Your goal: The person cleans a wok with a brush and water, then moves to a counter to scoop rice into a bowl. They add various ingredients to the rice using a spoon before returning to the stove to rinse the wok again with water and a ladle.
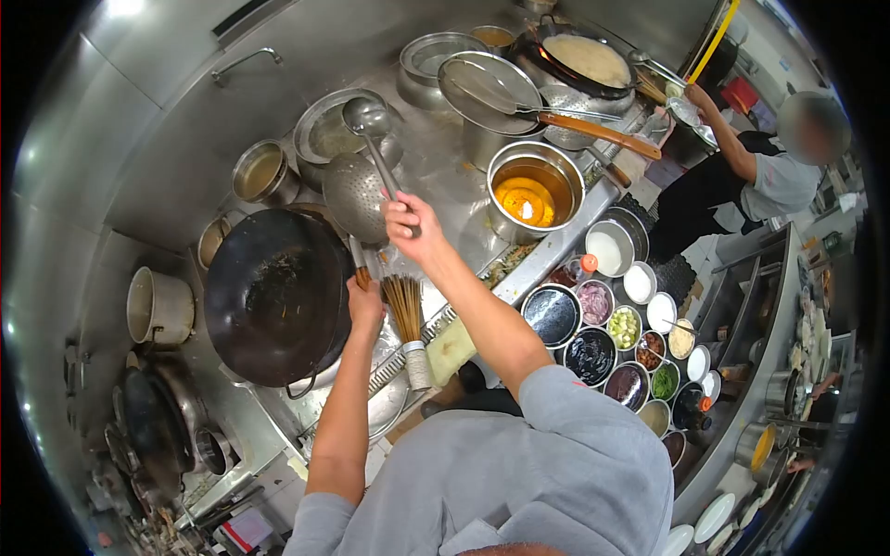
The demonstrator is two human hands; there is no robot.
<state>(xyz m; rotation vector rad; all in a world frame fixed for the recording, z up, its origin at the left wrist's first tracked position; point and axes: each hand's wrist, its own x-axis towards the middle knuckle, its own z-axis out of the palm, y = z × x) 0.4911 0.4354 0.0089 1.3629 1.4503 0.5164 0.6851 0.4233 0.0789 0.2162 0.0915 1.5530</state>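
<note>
My right hand (pixel 413 222) is closed round the handle of a metal ladle (pixel 367 117), whose bowl is raised over the pots at the back. My left hand (pixel 365 304) grips the wooden handle of a perforated strainer (pixel 356 196), at the right side of a large black wok (pixel 278 296). Dark bits lie in the bottom of the wok. Just right of my left hand stands a bamboo brush (pixel 404 310) with a wrapped handle. A pot of orange oil (pixel 535 190) stands to the right of my right hand.
Metal pots (pixel 266 173) line the back of the steel counter. Bowls of ingredients (pixel 596 303) fill the right side. A co-worker (pixel 774 176) stands at the upper right beside another wok (pixel 586 63). A long-handled sieve (pixel 489 91) rests on a pot.
</note>
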